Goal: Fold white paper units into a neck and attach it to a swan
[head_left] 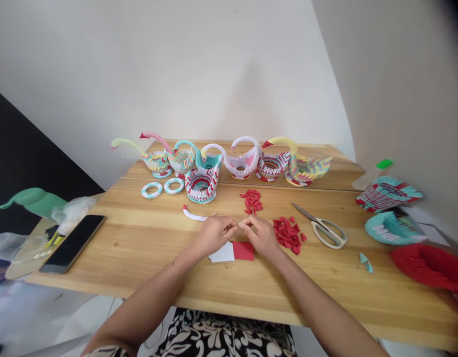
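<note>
My left hand (pixel 217 232) and my right hand (pixel 261 234) meet over the middle of the table, thumbs and fingers pinched together tip to tip. A tiny pale bit shows between the fingertips, too small to name. Just below them lie a stack of white paper slips (pixel 223 252) and a stack of red paper slips (pixel 244 251), partly covered by the hands. A white curved paper neck with a red tip (pixel 194 215) runs behind my left hand. Small folded red paper pieces (pixel 288 234) are heaped right of my right hand, and another red heap (pixel 252 201) is beyond it.
Several folded-paper swans (pixel 242 161) line the back, with a neckless paper basket (pixel 202 184) and two paper rings (pixel 151 190) before them. Scissors (pixel 323 229) lie open to the right. A phone (pixel 73 243) rests at left; more paper bodies (pixel 390 193) stand at right.
</note>
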`<action>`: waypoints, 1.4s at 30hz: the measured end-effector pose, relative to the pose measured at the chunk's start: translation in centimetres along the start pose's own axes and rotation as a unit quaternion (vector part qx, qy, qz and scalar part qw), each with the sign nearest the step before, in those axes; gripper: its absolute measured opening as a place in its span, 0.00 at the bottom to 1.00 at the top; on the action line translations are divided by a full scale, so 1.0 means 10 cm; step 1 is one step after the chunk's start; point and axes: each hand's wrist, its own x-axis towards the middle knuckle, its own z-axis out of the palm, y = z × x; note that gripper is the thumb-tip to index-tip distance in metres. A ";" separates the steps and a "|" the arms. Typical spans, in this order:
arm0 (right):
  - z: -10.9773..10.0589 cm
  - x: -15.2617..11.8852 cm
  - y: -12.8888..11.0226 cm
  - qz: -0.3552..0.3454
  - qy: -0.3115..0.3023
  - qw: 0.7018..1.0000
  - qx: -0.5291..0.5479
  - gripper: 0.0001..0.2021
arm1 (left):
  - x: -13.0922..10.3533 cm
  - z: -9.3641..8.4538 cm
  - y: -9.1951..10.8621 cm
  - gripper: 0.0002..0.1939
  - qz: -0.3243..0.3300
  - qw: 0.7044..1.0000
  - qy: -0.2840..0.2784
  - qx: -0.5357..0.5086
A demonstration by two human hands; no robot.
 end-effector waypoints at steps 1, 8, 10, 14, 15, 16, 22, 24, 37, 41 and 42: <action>0.00 0.00 0.00 -0.004 -0.002 1.000 -0.006 0.10 | 0.00 0.00 0.00 0.07 0.005 1.000 0.003 -0.001; 0.01 -0.02 0.00 -0.009 -0.001 1.000 -0.010 0.11 | -0.01 -0.04 0.04 0.09 0.028 1.000 -0.013 0.004; 0.01 -0.02 0.00 0.004 -0.005 1.000 -0.001 0.11 | -0.01 -0.04 0.04 0.09 0.031 0.999 -0.013 0.013; 0.02 0.00 0.02 0.010 -0.007 1.000 0.012 0.10 | 0.00 -0.02 0.01 0.08 0.044 0.998 -0.012 0.042; 0.02 0.00 0.02 0.008 -0.006 1.000 0.013 0.10 | 0.00 -0.02 0.00 0.08 0.046 0.998 -0.012 0.048; 0.02 0.00 0.02 0.004 -0.003 1.000 0.011 0.10 | 0.00 -0.02 0.00 0.09 0.048 0.997 -0.012 0.053; 0.01 -0.01 0.02 -0.021 -0.012 0.999 -0.025 0.11 | 0.00 0.01 -0.03 0.12 0.065 0.996 -0.024 0.058; 0.00 -0.01 0.02 -0.025 -0.022 0.999 -0.029 0.12 | 0.00 0.02 -0.04 0.12 0.070 0.996 -0.022 0.054; 0.00 -0.02 0.04 -0.025 0.008 0.999 -0.039 0.12 | 0.00 0.00 -0.04 0.12 0.069 0.996 -0.026 0.057; 0.00 -0.02 0.02 -0.023 0.019 0.999 -0.039 0.13 | 0.01 0.02 -0.05 0.14 0.069 0.996 -0.018 0.061; 0.00 -0.02 0.02 -0.024 0.019 0.999 -0.040 0.13 | 0.01 0.03 -0.05 0.14 0.070 0.996 -0.017 0.061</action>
